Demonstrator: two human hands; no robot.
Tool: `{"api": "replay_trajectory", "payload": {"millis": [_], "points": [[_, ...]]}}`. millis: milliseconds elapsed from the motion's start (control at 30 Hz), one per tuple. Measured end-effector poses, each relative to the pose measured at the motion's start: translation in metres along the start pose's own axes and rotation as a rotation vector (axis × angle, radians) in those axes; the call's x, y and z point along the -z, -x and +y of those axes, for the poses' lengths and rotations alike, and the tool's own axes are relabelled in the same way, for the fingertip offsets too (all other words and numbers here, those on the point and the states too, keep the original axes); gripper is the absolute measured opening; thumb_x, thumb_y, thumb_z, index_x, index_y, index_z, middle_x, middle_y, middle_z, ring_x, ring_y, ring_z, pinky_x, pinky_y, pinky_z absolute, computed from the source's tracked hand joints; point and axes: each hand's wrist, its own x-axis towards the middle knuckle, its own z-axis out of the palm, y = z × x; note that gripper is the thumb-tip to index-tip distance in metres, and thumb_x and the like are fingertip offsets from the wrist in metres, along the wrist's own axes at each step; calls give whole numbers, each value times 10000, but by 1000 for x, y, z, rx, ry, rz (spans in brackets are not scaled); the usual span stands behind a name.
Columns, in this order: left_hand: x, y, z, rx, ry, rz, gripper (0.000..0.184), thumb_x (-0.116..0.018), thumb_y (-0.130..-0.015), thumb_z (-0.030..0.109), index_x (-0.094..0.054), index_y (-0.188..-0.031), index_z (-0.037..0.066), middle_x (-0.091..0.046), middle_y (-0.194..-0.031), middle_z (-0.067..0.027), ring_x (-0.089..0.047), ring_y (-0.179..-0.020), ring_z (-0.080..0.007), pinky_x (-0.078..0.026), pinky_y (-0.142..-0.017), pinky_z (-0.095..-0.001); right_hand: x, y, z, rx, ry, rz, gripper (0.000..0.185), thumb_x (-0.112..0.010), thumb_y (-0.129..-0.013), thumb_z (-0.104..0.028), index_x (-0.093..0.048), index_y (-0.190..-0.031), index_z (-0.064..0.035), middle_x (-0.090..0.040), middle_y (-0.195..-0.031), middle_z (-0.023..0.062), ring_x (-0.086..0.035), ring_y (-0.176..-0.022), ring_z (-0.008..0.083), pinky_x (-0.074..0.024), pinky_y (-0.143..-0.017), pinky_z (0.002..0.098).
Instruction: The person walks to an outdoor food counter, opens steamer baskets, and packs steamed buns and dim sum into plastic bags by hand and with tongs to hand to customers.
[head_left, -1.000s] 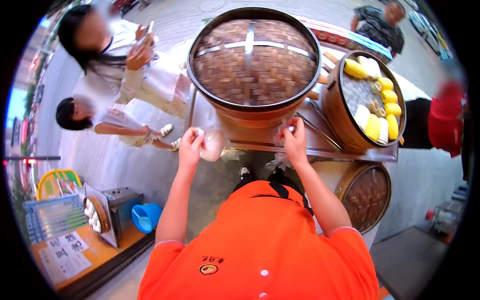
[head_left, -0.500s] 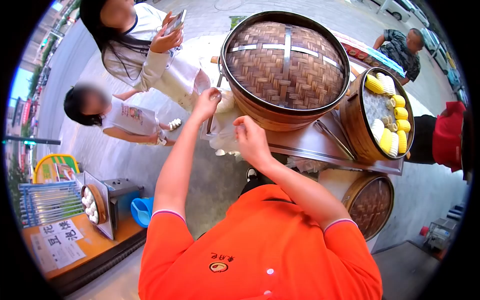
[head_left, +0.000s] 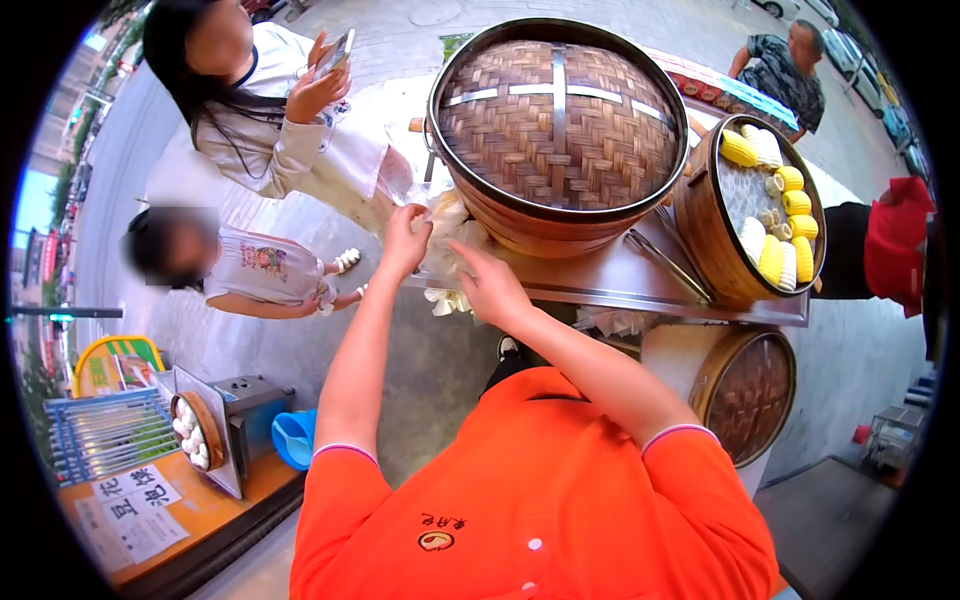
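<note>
My left hand [head_left: 406,240] is closed at the left edge of the metal table [head_left: 600,280], its fingers at a clear plastic bag [head_left: 440,262]. My right hand [head_left: 490,282] is beside the bag with its fingers partly spread; whether it touches the plastic is unclear. Behind the bag stands a big round steamer with a woven lid [head_left: 560,130]. Pale crumpled plastic [head_left: 448,301] hangs below the table edge. Metal tongs [head_left: 668,264] lie between this steamer and an open steamer [head_left: 712,225] holding yellow and white corn pieces [head_left: 797,202].
Two people [head_left: 270,120] [head_left: 262,262] stand at the left, one holding a phone [head_left: 335,55]. Another person [head_left: 780,72] is behind the table, and a red sleeve shows at the right. A woven lid [head_left: 750,395] leans below. White buns [head_left: 188,432] and a blue bucket [head_left: 294,438] are lower left.
Both hands have moved from in front of the big steamer to its left side, closer together. Since the middle frame, the left hand has lowered slightly and the right hand's fingers have spread.
</note>
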Motion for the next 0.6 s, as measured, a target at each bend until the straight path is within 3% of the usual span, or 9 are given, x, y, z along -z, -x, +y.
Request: {"api": "replay_trajectory", "payload": {"millis": [133,167,233,300,367,400,433,467,600], "points": [[0,36,21,-27,-31,300,239,-705,-894,117,-656,-1085,-17,-645,-1112,-159,-651,-1001,-301,-518,-915,-402,67,57,-6,-7,82,-32,359,-627,-934,-87,-605,-1289,-35,-646,-1273,215,-621,-1156,401,-512,-983,453],[-3,56,26,103,128,419,196,-687,-919,127,-652,-1052,-12,-644,-1038,-140,-642,-937,-259,-519,-865,-377,86,80,8,-61,111,-85,338,-642,-936,-103,-619,-1266,-35,-651,-1269,215,-632,-1138,398,-522,-962,449],[-16,105,30,261,280,504,164,-668,-944,138,-649,-1019,-7,-643,-964,-121,-633,-874,-217,-520,-816,-352,118,131,32,-221,181,-47,159,-648,-964,-138,-706,-1039,-11,-728,-916,191,-719,-848,364,-574,-749,416],[-48,157,42,404,219,151,151,-596,-1014,136,-641,-958,2,-633,-830,-46,-566,-784,-110,-480,-706,-282,143,190,61,-645,-7,44,207,-634,-1005,-186,-700,-1017,9,-710,-738,154,-716,-662,212,-557,-636,346],[-101,184,58,284,210,-269,214,-625,-999,204,-666,-948,0,-648,-768,-86,-558,-699,-133,-476,-663,-313,165,248,89,-823,2,108,221,-642,-1007,-187,-694,-1007,28,-717,-746,121,-710,-697,175,-560,-663,322],[-119,186,72,317,212,-549,234,-639,-959,235,-686,-973,6,-689,-878,-210,-685,-826,-363,-526,-726,-427,171,275,104,-864,5,134,221,-643,-1007,-180,-692,-1003,35,-722,-759,115,-709,-710,168,-561,-675,313],[-146,193,67,121,110,-680,229,-632,-940,240,-695,-987,24,-705,-940,-208,-681,-926,-397,-539,-794,-456,176,296,112,-876,3,135,221,-643,-1007,-180,-692,-1003,35,-722,-759,115,-709,-710,168,-561,-675,313],[-171,200,59,167,104,-848,254,-620,-937,253,-711,-1023,32,-715,-1007,-204,-677,-990,-396,-543,-865,-469,179,316,119,-934,-24,177,210,-644,-1005,-167,-693,-999,37,-724,-775,107,-706,-723,159,-561,-688,303],[-252,228,-18,348,-50,-894,259,-595,-931,236,-731,-1058,56,-730,-1075,-192,-702,-984,-359,-557,-867,-445,186,350,107,-1048,-38,236,180,-642,-999,-135,-696,-1002,37,-727,-812,94,-697,-743,143,-562,-713,286]]}}
